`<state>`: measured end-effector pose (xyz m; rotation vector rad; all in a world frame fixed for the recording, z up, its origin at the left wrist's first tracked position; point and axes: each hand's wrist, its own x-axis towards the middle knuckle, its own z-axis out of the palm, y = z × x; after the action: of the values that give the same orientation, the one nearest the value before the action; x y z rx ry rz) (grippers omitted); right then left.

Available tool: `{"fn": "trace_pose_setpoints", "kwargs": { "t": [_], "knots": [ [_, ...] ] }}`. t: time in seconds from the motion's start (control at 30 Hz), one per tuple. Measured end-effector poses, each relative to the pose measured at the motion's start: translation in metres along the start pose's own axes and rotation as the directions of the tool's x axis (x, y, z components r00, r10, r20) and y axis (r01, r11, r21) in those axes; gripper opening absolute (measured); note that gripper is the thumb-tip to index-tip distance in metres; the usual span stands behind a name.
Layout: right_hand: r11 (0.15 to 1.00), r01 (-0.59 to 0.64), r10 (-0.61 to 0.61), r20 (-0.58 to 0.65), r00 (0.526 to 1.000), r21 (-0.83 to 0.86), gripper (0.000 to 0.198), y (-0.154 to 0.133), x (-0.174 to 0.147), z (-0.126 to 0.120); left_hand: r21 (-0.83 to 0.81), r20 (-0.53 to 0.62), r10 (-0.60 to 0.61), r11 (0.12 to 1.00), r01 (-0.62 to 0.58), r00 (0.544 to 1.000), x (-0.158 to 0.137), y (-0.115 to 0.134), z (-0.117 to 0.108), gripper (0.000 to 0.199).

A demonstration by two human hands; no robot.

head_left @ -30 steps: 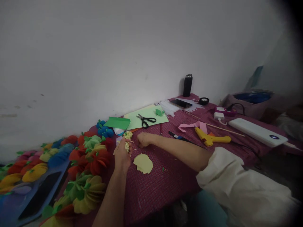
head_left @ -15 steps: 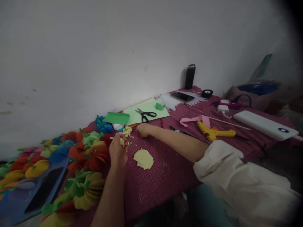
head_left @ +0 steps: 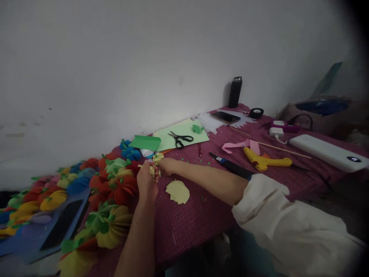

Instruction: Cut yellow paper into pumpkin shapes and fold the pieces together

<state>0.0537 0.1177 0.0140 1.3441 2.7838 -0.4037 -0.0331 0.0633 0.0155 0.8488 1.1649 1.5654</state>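
My left hand [head_left: 147,180] is curled around a bunch of pale yellow paper scraps [head_left: 153,171], whose ends stick out past the fingers. Close against it on the right is my right hand [head_left: 168,167], its fingers bent inward and their tips hidden; what they pinch, if anything, does not show. More yellow shavings [head_left: 158,157] lie just beyond both hands. Nearer to me rests a stack of yellow paper rounds [head_left: 178,191] on the checked red tablecloth [head_left: 187,223]. Small green bits are scattered around the right forearm.
Many colourful paper pumpkins [head_left: 118,188] crowd the left side. Scissors [head_left: 180,139] lie on light green paper [head_left: 164,137], with a folded green sheet [head_left: 145,142] beside it. A utility knife [head_left: 230,165], yellow glue gun [head_left: 266,161], power bank [head_left: 325,152] and black flask [head_left: 235,92] are rightward.
My right hand has drawn back toward me and left, from beside the shavings to right beside my left hand. The left hand still holds its scraps. The view has shifted slightly.
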Motion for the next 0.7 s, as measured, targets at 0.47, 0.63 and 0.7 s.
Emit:
{"fn": "trace_pose_setpoints", "kwargs": {
  "t": [0.47, 0.63, 0.7],
  "knots": [
    [0.993, -0.085, 0.087, 0.017, 0.996, -0.087, 0.026, 0.059, -0.067, -0.009, 0.360, 0.088, 0.021, 0.932, -0.052, 0.996, -0.003, -0.015, 0.000, 0.032],
    [0.992, -0.119, 0.117, -0.054, 0.992, -0.046, 0.028, 0.050, -0.065, 0.004, 0.666, 0.274, 0.032, 0.714, -0.214, 0.961, -0.004, -0.022, 0.007, 0.016],
    [0.993, -0.118, 0.116, -0.059, 0.991, -0.019, 0.028, 0.058, -0.066, 0.002, 0.750, 0.322, 0.007, 0.609, -0.259, 0.947, -0.004, -0.027, 0.010, 0.014]
  ]
}}
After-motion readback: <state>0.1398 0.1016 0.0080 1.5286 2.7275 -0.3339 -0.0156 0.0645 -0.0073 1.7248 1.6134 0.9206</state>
